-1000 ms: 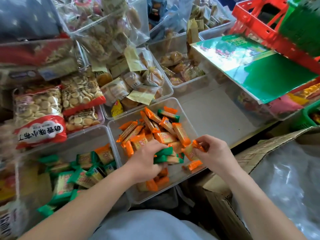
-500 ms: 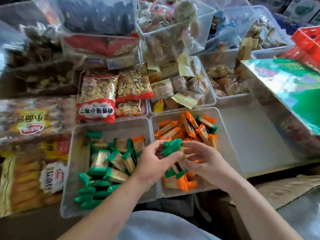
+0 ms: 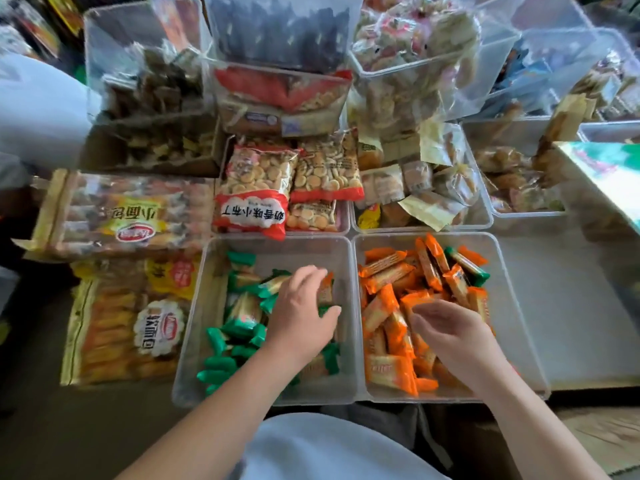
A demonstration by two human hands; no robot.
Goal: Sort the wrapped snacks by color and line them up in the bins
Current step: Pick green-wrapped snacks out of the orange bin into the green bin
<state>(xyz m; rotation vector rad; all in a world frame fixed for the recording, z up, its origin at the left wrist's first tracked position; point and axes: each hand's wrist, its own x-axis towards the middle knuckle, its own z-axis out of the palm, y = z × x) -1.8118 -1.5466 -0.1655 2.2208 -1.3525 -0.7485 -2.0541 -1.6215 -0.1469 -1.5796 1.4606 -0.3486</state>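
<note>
Two clear bins sit side by side in front of me. The left bin (image 3: 273,241) holds several green-wrapped snacks (image 3: 242,317) and one orange-wrapped snack (image 3: 326,289) near its right wall. The right bin (image 3: 512,282) holds several orange-wrapped snacks (image 3: 388,303), with one green-ended snack (image 3: 468,269) lying among them at the back. My left hand (image 3: 303,315) is palm down inside the left bin, its fingers resting on the green snacks beside the orange one. My right hand (image 3: 450,336) hovers over the orange snacks with loosely curled fingers and nothing in it.
Another clear bin (image 3: 575,306) stands to the right of the orange one. Behind are bins and bags of biscuits (image 3: 258,188) and wrapped cakes (image 3: 415,188). Large yellow snack bags (image 3: 131,320) lie to the left. A green board (image 3: 609,174) leans in at the right edge.
My left hand carried green snacks from over the orange bin leftward into the left bin. My right hand let go and stayed over the orange bin. The view shifted left.
</note>
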